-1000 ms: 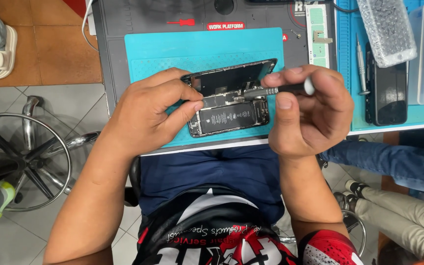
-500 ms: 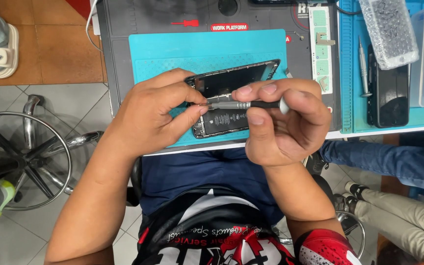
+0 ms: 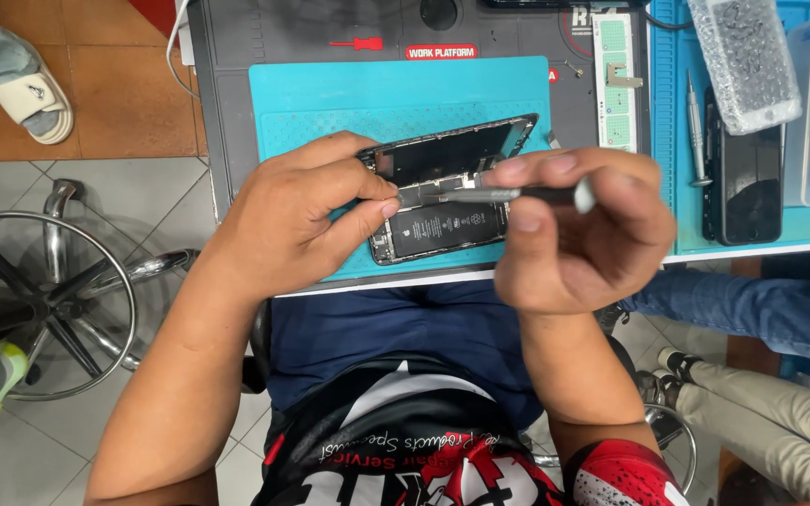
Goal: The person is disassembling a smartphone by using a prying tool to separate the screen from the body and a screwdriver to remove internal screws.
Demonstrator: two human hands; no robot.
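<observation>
At frame centre the right hand (image 3: pixel 574 234) has drawn closer, pinching a screwdriver (image 3: pixel 517 195); the left hand (image 3: pixel 302 220) still grips the opened phone (image 3: pixel 447 201); work continues inside.

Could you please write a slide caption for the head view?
Left hand steadies an opened phone on a teal mat while the right hand holds a screwdriver to it.

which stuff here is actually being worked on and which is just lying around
In use:
opened phone, steadied by the left hand
screwdriver, in the right hand's grip
teal mat beneath

Lying about:
spare screwdriver
dark phone
bubble-wrapped part
green-and-white strip
</observation>
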